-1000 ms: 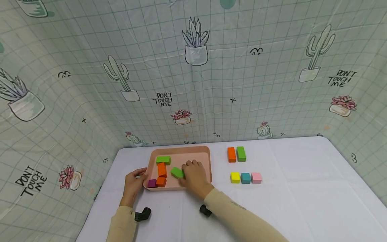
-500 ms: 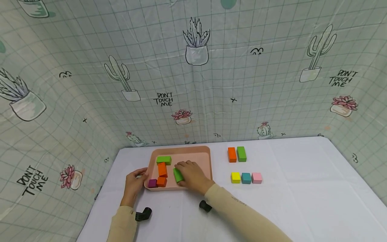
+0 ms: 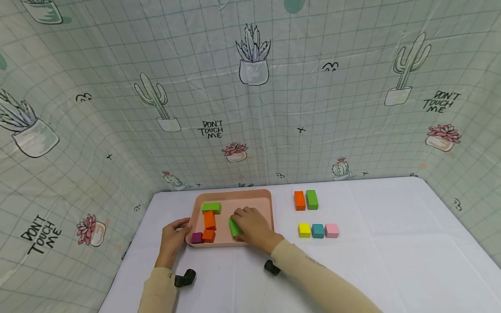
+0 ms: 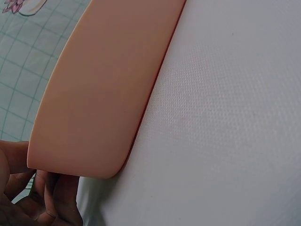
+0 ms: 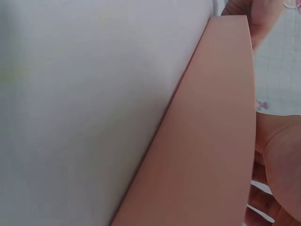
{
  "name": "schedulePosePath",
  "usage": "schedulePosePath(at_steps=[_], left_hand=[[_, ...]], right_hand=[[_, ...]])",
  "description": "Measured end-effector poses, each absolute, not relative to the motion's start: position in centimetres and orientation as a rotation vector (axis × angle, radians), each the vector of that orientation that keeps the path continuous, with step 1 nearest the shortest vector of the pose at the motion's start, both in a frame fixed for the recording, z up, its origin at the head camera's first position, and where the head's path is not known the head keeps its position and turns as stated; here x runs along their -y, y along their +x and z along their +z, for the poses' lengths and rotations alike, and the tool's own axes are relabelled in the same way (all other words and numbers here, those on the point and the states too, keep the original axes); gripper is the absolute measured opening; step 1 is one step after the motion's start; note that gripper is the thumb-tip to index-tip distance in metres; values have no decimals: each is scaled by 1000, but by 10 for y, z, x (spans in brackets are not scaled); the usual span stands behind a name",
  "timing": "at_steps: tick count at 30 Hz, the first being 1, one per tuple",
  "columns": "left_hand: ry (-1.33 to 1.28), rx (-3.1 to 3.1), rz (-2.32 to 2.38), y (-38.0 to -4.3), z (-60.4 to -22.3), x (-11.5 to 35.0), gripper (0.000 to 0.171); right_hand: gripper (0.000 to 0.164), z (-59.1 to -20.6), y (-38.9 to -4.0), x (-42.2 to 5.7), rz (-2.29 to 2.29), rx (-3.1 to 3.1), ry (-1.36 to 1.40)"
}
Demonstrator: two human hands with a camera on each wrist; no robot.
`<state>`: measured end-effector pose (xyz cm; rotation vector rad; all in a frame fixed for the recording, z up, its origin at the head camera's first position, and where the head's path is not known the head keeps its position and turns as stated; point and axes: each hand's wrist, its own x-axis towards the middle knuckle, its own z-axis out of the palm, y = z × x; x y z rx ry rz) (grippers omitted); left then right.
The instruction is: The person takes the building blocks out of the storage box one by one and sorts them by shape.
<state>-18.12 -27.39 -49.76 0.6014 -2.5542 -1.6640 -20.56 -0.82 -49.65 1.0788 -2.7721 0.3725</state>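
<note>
While the left hand (image 3: 173,239) grips the left edge of the pink tray (image 3: 254,200), the right hand (image 3: 254,228) has its thumb and fingers closed around a held green block (image 3: 234,227), near the tray's middle. Whether that block touches the tray floor cannot be told. Along the tray's left side lie a second green block (image 3: 211,208), an orange block (image 3: 209,220), an orange cube (image 3: 208,236) and a purple cube (image 3: 197,238). Yellow (image 3: 304,230), teal (image 3: 318,231) and pink cubes (image 3: 332,231) sit in a row on the white surface (image 3: 372,261), right of the tray.
</note>
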Motion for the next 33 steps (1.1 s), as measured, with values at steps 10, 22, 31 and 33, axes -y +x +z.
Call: schedulePosePath(at_steps=[10,22,31,33], left_hand=[[595,2565,-1637,-180,-501,275,35],[618,2572,-1625,-179,-496,274,37],[603,2582,-1632,-182,-498,274,37],[600,2586,-1630,-182,-498,273,37]], right_hand=[[57,-489,-200,-25,394,2725,1000],[62,-479,-196,-84,505,2632,903],[64,-479,-193,-134,576,2575,793],[65,-481,-192,-145,571,2565,762]])
